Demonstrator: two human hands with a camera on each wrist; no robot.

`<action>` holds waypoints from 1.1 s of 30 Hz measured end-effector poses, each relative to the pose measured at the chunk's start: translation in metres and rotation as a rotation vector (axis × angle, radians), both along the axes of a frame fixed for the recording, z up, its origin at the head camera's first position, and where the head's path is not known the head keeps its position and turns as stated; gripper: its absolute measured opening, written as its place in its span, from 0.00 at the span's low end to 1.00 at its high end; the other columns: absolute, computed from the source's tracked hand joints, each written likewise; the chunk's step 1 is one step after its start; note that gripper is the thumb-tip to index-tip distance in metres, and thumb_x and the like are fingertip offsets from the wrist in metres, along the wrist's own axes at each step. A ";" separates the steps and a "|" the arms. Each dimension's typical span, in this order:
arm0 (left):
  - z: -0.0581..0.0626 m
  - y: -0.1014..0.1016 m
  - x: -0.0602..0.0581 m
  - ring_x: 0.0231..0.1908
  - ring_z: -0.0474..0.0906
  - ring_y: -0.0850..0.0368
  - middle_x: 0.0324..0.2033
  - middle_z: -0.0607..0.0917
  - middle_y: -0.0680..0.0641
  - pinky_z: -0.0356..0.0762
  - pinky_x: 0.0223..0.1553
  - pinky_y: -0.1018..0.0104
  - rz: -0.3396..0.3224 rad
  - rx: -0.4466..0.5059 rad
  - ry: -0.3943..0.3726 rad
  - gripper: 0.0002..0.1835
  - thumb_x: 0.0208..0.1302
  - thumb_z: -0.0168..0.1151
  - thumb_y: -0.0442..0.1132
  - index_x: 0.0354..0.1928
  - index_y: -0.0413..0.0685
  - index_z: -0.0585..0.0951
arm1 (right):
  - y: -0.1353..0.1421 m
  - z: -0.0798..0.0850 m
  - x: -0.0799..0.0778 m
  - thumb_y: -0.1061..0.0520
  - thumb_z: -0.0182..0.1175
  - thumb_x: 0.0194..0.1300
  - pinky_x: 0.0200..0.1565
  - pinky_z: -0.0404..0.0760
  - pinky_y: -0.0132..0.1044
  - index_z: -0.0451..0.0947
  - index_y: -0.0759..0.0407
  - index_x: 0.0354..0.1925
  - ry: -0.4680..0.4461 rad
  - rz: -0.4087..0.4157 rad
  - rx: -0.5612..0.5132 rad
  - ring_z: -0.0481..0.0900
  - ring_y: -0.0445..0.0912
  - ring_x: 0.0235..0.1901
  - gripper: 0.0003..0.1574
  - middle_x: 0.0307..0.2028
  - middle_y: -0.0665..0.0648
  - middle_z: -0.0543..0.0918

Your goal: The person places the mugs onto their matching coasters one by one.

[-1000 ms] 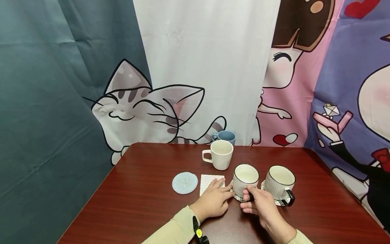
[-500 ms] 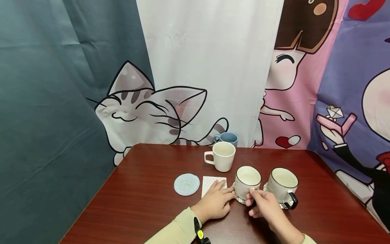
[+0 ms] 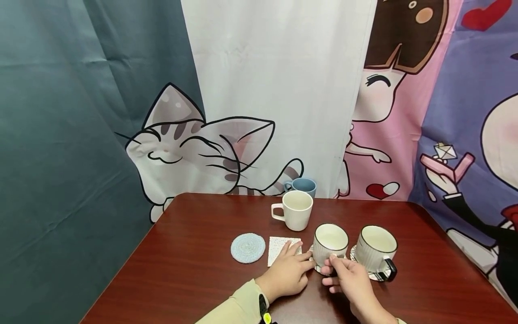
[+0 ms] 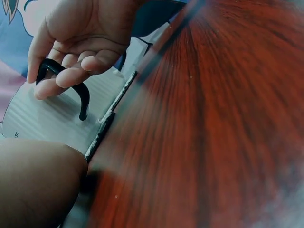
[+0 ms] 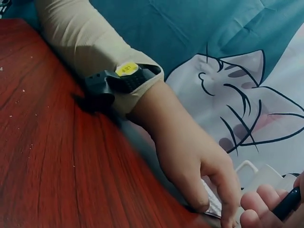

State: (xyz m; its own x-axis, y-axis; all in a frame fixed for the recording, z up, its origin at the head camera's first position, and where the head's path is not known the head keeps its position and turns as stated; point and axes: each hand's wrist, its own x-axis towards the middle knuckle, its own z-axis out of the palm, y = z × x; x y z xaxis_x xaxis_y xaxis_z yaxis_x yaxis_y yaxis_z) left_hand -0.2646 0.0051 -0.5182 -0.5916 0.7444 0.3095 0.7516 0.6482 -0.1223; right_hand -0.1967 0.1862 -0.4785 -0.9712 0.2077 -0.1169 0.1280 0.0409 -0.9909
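Observation:
A ribbed white mug with a dark rim (image 3: 329, 238) stands upright on a patterned coaster (image 3: 317, 269), nearest my hands. The fingers of my right hand (image 3: 354, 279) are curled round its black handle (image 4: 83, 97), the thumb at the top. My left hand (image 3: 285, 272) lies palm down with its fingers spread. Some of its fingertips rest over a square speckled coaster (image 3: 278, 246), while others reach the edge of the mug's coaster. To the right, a matching mug (image 3: 376, 247) sits on its own coaster (image 3: 378, 275), its black handle turned toward me.
Behind the square coaster stands a plain white mug (image 3: 297, 213), with a blue mug (image 3: 304, 185) beyond it at the table's back edge. A round light-blue coaster (image 3: 248, 248) lies to the left on the brown table (image 3: 182, 270). A cartoon-printed curtain (image 3: 279, 90) hangs behind.
The head view has shifted slightly. My right fingers loosened a little at the handle and settled round it again. The mugs and coasters keep their places.

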 end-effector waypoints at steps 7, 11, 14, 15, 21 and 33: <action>-0.002 -0.001 -0.002 0.70 0.66 0.43 0.65 0.78 0.57 0.59 0.70 0.39 -0.003 0.034 -0.011 0.23 0.61 0.61 0.44 0.59 0.68 0.83 | 0.008 0.004 -0.001 0.50 0.54 0.77 0.20 0.80 0.39 0.82 0.69 0.37 0.029 0.046 0.112 0.82 0.49 0.18 0.23 0.28 0.59 0.87; -0.002 -0.001 -0.004 0.70 0.66 0.44 0.64 0.79 0.58 0.58 0.70 0.39 -0.008 0.047 -0.005 0.23 0.61 0.60 0.44 0.59 0.68 0.84 | 0.020 0.014 -0.002 0.42 0.55 0.76 0.25 0.78 0.38 0.84 0.57 0.33 0.079 0.097 0.497 0.81 0.44 0.19 0.24 0.19 0.52 0.83; -0.002 -0.001 -0.004 0.70 0.67 0.46 0.63 0.80 0.59 0.57 0.71 0.40 -0.014 0.048 0.010 0.22 0.62 0.59 0.45 0.59 0.67 0.84 | 0.028 0.023 -0.002 0.38 0.56 0.74 0.28 0.74 0.39 0.84 0.47 0.30 0.157 0.083 0.800 0.78 0.41 0.20 0.22 0.15 0.45 0.79; -0.001 -0.001 -0.004 0.69 0.68 0.46 0.62 0.80 0.59 0.58 0.71 0.40 -0.016 0.052 0.017 0.22 0.63 0.59 0.45 0.59 0.67 0.84 | 0.030 0.026 -0.002 0.38 0.57 0.73 0.29 0.73 0.40 0.84 0.46 0.29 0.193 0.071 0.873 0.77 0.40 0.21 0.21 0.15 0.43 0.78; 0.004 -0.005 -0.003 0.59 0.77 0.52 0.49 0.86 0.62 0.66 0.67 0.44 -0.046 0.148 0.078 0.17 0.63 0.60 0.44 0.52 0.64 0.86 | 0.032 0.041 -0.003 0.45 0.60 0.72 0.24 0.68 0.39 0.80 0.43 0.22 0.376 -0.018 1.034 0.69 0.43 0.19 0.19 0.13 0.41 0.70; 0.049 -0.038 -0.023 0.40 0.83 0.58 0.42 0.87 0.56 0.81 0.43 0.60 0.085 0.502 0.049 0.16 0.66 0.60 0.40 0.54 0.55 0.84 | 0.007 0.051 -0.005 0.56 0.66 0.62 0.25 0.77 0.46 0.85 0.49 0.30 0.776 -0.106 1.076 0.81 0.46 0.24 0.04 0.22 0.46 0.82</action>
State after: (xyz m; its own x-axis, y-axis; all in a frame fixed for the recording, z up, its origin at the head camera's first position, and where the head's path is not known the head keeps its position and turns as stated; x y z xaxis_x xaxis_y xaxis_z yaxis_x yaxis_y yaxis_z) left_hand -0.2876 -0.0326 -0.4695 -0.6196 0.4470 0.6452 0.6949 0.6946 0.1861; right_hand -0.2019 0.1935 -0.4280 -0.6847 -0.0745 0.7250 -0.4003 0.8698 -0.2886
